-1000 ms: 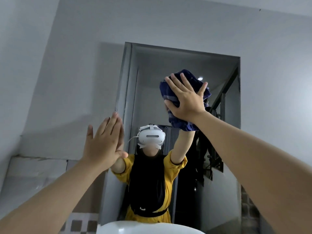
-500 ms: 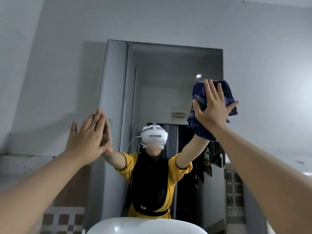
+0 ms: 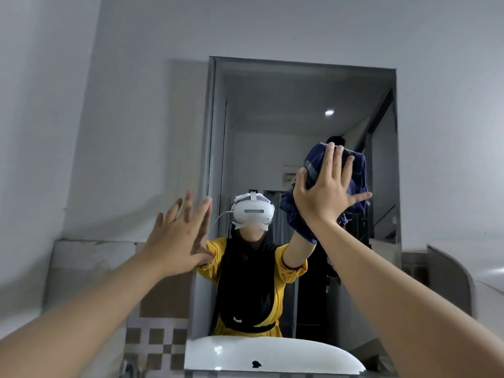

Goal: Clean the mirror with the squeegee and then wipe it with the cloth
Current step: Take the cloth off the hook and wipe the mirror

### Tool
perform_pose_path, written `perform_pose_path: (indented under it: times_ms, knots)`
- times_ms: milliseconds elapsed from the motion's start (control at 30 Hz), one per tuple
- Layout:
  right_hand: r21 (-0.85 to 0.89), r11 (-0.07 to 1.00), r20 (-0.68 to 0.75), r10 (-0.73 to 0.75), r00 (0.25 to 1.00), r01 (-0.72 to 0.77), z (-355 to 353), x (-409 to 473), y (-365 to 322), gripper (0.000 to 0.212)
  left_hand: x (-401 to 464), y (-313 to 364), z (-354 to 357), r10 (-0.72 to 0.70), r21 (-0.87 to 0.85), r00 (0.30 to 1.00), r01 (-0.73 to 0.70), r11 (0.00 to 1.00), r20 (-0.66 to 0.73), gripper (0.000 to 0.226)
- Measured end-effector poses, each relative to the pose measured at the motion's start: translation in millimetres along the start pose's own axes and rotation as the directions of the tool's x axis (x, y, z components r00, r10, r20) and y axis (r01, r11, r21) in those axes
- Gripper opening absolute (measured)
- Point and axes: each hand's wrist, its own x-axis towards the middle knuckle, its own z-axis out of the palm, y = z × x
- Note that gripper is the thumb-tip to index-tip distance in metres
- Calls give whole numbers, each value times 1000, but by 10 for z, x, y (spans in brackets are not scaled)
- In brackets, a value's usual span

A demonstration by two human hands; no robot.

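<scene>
So on the far left it's just plain pale grey painted wall, pretty bare, running up to the ceiling. Lower down on that side there's a brownish flat panel with a chipped whitish top edge, and under it a patch of brown and white checkered tiles.

The left hand is up with the palm flat and fingers spread, not holding anything. It sits right at the left edge of the tall rectangular frameless wall mirror; looks like it's resting against the edge there, but it's a bit motion-blurred so I can't say for sure it's touching.

The mirror takes up the middle of the view. In the reflection you get a person in a yellow top with a white headset, a dim hallway behind with one small ceiling light, and what looks like a stair rail on the right side. Below the mirror is the rounded rim of a white ceramic sink, with a small dark mark on it.

Moving right, the right hand is opened flat with fingers splayed, pressing a crumpled dark blue cloth against the glass in the right half of the mirror, about mid height. The cloth bunches out above and below the palm.

Past the mirror's right edge it's grey wall again, with a curved pale ledge low on the right.
</scene>
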Motion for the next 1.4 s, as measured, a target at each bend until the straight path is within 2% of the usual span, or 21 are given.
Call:
perform_pose_path:
  times_ms: [133,300,433,633,700,833,933,1000,1200,1400]
  knots:
    - [12,996,14,-91,996,91,155,-175,-451,72,7,-87,107,-25,-153,994,42,987,111,130]
    - [-1,979,49,-203,978,203,304,-272,-868,73,-12,-226,197,47,-311,998,-35,950,30,126]
    - [20,945,91,-328,940,328,403,-361,-1147,72,-27,-258,247,71,-308,997,-74,948,-23,123]
    - [25,851,153,-522,839,525,457,-405,-1290,69,-77,-300,331,82,-286,993,-104,953,-86,117]
    - [31,795,174,-602,780,606,424,-368,-1223,66,-124,-295,368,73,-280,992,-101,955,-106,113]
    - [46,595,251,-784,567,802,327,-274,-998,64,-166,-312,412,83,-292,988,-118,949,-128,105]
    - [42,526,266,-826,498,850,237,-212,-776,64,-161,-333,408,77,-330,990,-112,937,-117,104]
    - [25,530,267,-821,505,848,175,-185,-600,64,-155,-342,387,78,-341,993,-105,934,-93,108]
    - [-23,610,276,-757,592,792,-63,-69,4,66,-162,-330,328,70,-302,998,-67,951,-2,136]
    - [-82,681,265,-689,674,728,-297,169,662,67,-178,-315,346,59,-304,998,-64,950,-24,135]
